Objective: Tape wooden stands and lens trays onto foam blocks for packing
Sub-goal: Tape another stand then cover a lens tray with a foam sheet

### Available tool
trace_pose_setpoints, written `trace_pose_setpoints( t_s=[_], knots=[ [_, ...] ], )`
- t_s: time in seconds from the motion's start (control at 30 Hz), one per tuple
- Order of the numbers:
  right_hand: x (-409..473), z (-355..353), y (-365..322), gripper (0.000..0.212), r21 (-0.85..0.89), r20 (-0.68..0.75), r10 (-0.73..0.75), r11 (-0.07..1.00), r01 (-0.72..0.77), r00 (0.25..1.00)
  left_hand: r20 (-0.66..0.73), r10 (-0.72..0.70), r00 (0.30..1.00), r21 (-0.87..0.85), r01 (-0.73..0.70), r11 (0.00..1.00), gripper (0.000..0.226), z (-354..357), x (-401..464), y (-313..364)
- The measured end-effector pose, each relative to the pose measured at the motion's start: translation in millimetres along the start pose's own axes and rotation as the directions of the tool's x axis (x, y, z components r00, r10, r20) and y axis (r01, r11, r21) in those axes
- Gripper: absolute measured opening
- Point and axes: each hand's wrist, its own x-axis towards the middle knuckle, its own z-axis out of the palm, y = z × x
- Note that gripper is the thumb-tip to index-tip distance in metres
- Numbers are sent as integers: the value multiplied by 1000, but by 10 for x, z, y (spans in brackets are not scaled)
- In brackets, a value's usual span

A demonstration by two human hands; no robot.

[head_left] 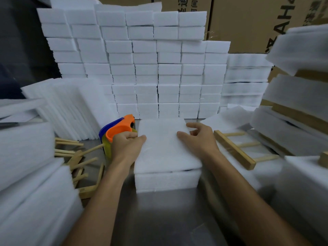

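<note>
Foam block (166, 180) at the table (168, 210) centre, a foam sheet (163, 148) laid flat on top. Left hand (126, 145), fingers curled around the orange-and-blue tape gun (116, 129), sits at the sheet's left edge. Right hand (197, 139) rests on the sheet's right side, fingers loosely bent and apart, holding nothing. A wooden stand (236, 150) lies just right of the block; loose stands (79, 160) lie toward the left edge. Stacked foam (156, 68) lines the far edge.
</note>
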Motion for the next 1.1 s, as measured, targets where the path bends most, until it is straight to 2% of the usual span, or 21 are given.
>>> trace_pose_setpoints(
  t_s=[0.07, 0.13, 0.17, 0.23, 0.3, 0.37, 0.4, 0.47, 0.53, 0.6, 0.63, 0.67, 0.73, 0.77, 0.83, 0.9, 1.0, 1.1],
  knots=[
    [-9, -37, -71, 33, 259, 2, 50, 965, -49, 999, -41, 35, 999, -11, -36, 999, 8, 3, 8, 18],
    [-20, -92, -163, 19, 467, 93, 75, 877, -110, 993, -75, 53, 996, -36, -55, 998, 14, 32, -20, 80],
    [-33, -104, -205, 12, 552, 161, 57, 822, -138, 985, -90, 61, 994, -61, -67, 996, 19, 54, -15, 94],
    [-63, -95, -276, 21, 604, 224, 7, 784, -144, 975, -119, 65, 991, -62, -73, 995, 21, 86, -37, 117],
    [-98, -55, -330, 33, 522, 236, -13, 845, -116, 972, -114, 94, 989, -22, -98, 995, 12, 108, -75, 122],
    [-146, -11, -366, 49, 446, 316, -27, 887, -123, 948, -38, 114, 993, -4, -114, 993, 5, 128, -139, 180],
    [-173, 15, -386, 51, 407, 335, -36, 907, -111, 941, 29, 102, 994, -46, -101, 994, 14, 133, -178, 236],
    [-234, 62, -411, 42, 328, 301, -115, 945, 11, 947, 235, 31, 972, -262, 32, 965, 36, 127, -245, 380],
    [-283, 104, -430, 38, 275, 252, -211, 951, 139, 944, 451, 22, 892, -476, 220, 851, 52, 82, -256, 457],
    [-302, 105, -451, 41, 236, 213, -223, 957, 172, 951, 560, 32, 828, -534, 331, 778, 71, 23, -228, 473],
    [-294, 90, -457, 41, 201, 182, -231, 960, 194, 956, 572, 35, 820, -537, 342, 771, 76, -5, -213, 461],
    [-269, 67, -443, 40, 150, 150, -243, 964, 221, 958, 560, 33, 828, -536, 332, 776, 72, -19, -200, 452],
    [-204, 11, -381, 38, 16, 127, -251, 968, 251, 960, 452, -2, 892, -529, 270, 804, 35, -33, -175, 440],
    [-178, -16, -342, 38, -55, 150, -248, 964, 258, 957, 375, -40, 926, -502, 239, 831, 19, -30, -168, 435],
    [-136, -49, -234, 40, -186, 232, -243, 939, 288, 942, 202, -116, 973, -327, 179, 928, 13, -22, -142, 382],
    [-112, -46, -128, 45, -255, 328, -231, 912, 322, 916, 128, -110, 986, -97, 123, 988, 8, -18, -145, 312],
    [-106, -7, -32, 47, -261, 392, -196, 913, 313, 899, 96, -52, 994, 111, 41, 993, 4, -10, -153, 234],
    [-93, 3, 6, 54, -287, 389, -147, 919, 271, 909, 42, 14, 999, 260, -24, 965, 13, 5, -154, 196]
  ],
)
